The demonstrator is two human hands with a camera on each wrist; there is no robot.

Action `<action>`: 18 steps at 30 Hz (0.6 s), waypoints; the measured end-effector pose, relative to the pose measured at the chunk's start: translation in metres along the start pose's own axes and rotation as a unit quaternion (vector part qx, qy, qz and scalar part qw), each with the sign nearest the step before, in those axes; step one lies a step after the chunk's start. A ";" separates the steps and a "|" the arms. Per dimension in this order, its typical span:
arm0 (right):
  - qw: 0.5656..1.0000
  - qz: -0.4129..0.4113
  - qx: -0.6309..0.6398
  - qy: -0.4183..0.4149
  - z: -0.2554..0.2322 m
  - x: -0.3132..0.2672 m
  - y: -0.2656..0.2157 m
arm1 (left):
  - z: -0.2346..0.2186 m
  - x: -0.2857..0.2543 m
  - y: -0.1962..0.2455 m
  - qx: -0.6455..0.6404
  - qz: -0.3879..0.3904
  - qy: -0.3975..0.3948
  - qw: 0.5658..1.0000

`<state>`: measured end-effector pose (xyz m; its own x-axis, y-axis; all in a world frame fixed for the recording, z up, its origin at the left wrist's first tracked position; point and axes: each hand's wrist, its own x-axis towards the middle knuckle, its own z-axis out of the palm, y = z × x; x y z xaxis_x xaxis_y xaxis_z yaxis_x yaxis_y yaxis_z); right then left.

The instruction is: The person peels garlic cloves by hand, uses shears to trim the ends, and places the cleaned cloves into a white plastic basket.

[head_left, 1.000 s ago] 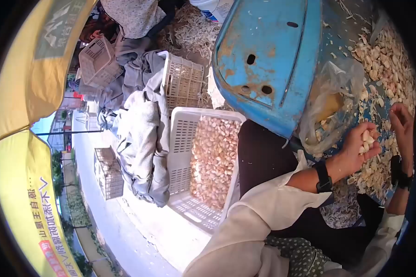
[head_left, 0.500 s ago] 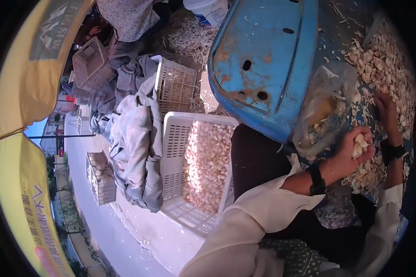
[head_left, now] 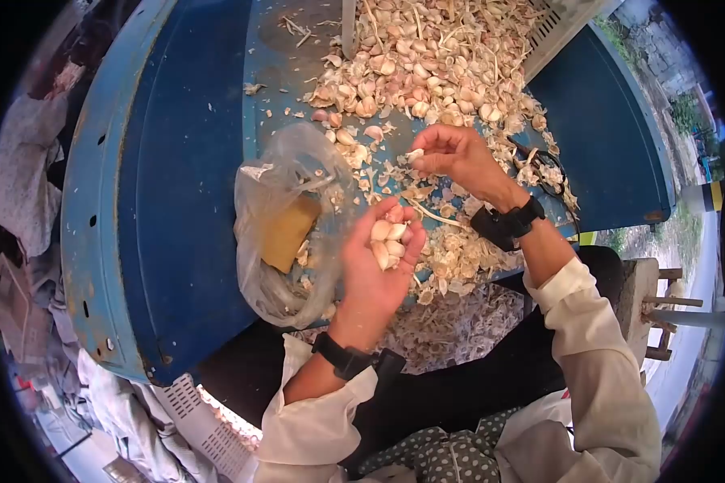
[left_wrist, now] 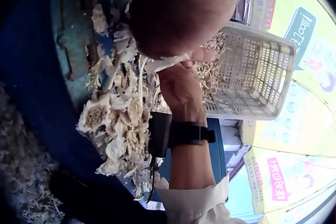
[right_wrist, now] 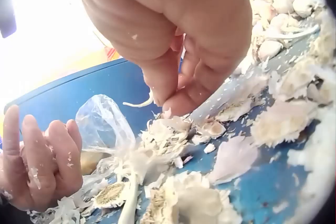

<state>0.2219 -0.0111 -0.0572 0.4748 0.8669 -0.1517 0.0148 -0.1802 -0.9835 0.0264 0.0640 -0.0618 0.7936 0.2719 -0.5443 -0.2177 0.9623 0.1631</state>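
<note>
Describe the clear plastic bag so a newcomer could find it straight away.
Start at the big blue table strewn with garlic cloves and skins. On its near edge, just beside the left hand cupping peeled cloves, lies the plastic bag. It alone is crumpled, see-through film, with a yellowish-brown block inside.
</note>
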 end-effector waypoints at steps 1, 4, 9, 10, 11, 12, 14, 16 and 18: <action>0.999 -0.014 0.037 -0.010 0.003 -0.003 -0.004 | 0.001 0.001 0.000 0.004 0.003 0.000 1.000; 0.991 -0.018 0.133 -0.028 0.019 -0.013 -0.014 | 0.001 0.000 -0.001 -0.001 0.004 0.013 1.000; 0.959 0.058 0.265 -0.084 0.024 -0.020 -0.021 | -0.001 -0.001 0.001 0.001 0.008 0.004 1.000; 0.958 0.060 0.266 -0.085 0.027 -0.024 -0.024 | -0.001 -0.001 0.000 0.004 0.009 -0.003 1.000; 0.981 0.027 0.168 -0.088 0.030 -0.028 -0.030 | -0.001 0.000 0.000 0.006 0.012 -0.011 1.000; 0.994 -0.007 0.069 -0.090 0.033 -0.030 -0.033 | 0.001 -0.002 0.000 0.006 0.014 -0.010 1.000; 0.994 -0.076 -0.025 -0.072 0.038 -0.025 -0.032 | 0.009 -0.006 0.000 -0.043 0.003 0.015 0.999; 0.988 -0.088 -0.130 -0.008 0.040 -0.011 -0.039 | -0.001 -0.002 0.002 -0.026 -0.007 -0.009 1.000; 0.968 -0.105 -0.226 0.043 0.033 0.026 -0.028 | -0.005 -0.001 0.002 -0.008 -0.018 -0.030 0.999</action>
<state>0.2045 0.0323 -0.0366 0.4908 0.8681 0.0744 0.4927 -0.2061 -0.8455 0.0228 0.0654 -0.0651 0.8338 0.2370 -0.4986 -0.1981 0.9715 0.1305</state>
